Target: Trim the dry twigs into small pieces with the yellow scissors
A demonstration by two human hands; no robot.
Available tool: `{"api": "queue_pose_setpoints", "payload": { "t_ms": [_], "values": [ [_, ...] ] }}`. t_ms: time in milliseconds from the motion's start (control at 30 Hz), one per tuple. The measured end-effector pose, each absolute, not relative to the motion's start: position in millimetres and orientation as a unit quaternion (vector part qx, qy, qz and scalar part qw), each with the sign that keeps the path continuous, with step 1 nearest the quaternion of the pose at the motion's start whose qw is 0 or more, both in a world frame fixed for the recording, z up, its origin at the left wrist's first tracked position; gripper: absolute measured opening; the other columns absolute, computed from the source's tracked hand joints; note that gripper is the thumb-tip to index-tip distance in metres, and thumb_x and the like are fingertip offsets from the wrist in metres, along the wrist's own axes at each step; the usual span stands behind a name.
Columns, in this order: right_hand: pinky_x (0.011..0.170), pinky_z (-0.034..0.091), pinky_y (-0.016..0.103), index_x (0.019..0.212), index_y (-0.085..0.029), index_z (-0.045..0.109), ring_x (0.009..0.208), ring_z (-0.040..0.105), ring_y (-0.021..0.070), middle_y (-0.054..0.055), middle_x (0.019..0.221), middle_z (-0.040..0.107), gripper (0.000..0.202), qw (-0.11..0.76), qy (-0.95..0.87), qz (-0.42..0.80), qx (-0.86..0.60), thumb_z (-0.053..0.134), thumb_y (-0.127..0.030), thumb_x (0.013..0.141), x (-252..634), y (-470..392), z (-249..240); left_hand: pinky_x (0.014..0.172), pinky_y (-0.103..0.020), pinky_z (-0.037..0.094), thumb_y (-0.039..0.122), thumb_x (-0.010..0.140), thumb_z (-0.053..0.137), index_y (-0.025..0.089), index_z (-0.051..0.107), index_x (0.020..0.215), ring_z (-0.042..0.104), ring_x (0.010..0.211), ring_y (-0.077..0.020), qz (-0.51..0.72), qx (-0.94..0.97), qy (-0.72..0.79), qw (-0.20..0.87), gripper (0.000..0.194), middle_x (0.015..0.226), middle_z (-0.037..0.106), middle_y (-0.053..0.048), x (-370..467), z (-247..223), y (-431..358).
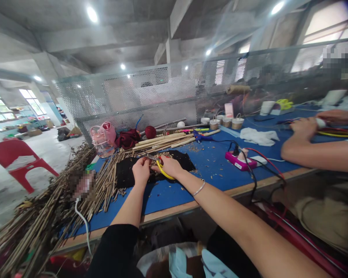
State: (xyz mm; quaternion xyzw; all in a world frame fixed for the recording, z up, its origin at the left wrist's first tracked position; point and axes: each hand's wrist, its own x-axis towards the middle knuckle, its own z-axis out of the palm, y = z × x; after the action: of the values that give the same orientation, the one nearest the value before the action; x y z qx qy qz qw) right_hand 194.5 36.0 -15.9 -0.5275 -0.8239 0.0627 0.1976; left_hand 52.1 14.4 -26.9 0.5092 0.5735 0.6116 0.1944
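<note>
My right hand (170, 166) is closed around yellow-handled shears (165, 173). Their metal end points left, toward my other hand. Just beside it, my left hand (141, 170) has its fingers pinched together near the tip of the shears; whatever is between them is too small to make out. Both hands are over a black cloth (124, 174) that lies on the blue tabletop (174, 197). Dry plant bits are scattered on the cloth and around it. Long dried stalks (107, 181) lie in a heap close to the left of my left hand.
Peeled sticks (162, 140), a dark red yarn ball (150, 132) and a pink clear bag (103, 139) lie toward the back. A blue glue gun (201, 136) and a magenta power strip (240, 161) with cables are rightward. A co-worker's arm (319, 150) rests far right.
</note>
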Motion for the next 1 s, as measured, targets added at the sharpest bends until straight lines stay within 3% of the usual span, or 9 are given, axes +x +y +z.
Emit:
{"api": "queue_pose_setpoints", "payload": {
  "t_ms": [533, 1000],
  "values": [
    [0.074, 0.041, 0.031, 0.103, -0.017, 0.047, 0.089, 0.061, 0.0256, 0.012, 0.091, 0.065, 0.068, 0.194, -0.82, 0.048, -0.536, 0.047, -0.073, 0.065, 193.1, 31.4, -13.0, 0.059, -0.021, 0.041, 0.032, 0.07, 0.052, 0.017, 0.066, 0.07, 0.057, 0.062, -0.0137, 0.58, 0.526, 0.608, 0.132, 0.02, 0.064, 0.065, -0.002, 50.3, -28.8, 14.2],
    [0.074, 0.044, 0.031, 0.098, -0.018, 0.057, 0.09, 0.061, 0.0246, 0.012, 0.094, 0.065, 0.064, 0.173, -0.817, 0.077, -0.545, 0.045, -0.073, 0.067, 195.8, 34.6, -10.7, 0.06, -0.023, 0.04, 0.036, 0.072, 0.051, 0.017, 0.067, 0.071, 0.056, 0.059, -0.0142, 0.556, 0.521, 0.639, 0.108, 0.024, 0.062, 0.065, -0.002, 48.9, -26.4, 12.5]
  ]
}}
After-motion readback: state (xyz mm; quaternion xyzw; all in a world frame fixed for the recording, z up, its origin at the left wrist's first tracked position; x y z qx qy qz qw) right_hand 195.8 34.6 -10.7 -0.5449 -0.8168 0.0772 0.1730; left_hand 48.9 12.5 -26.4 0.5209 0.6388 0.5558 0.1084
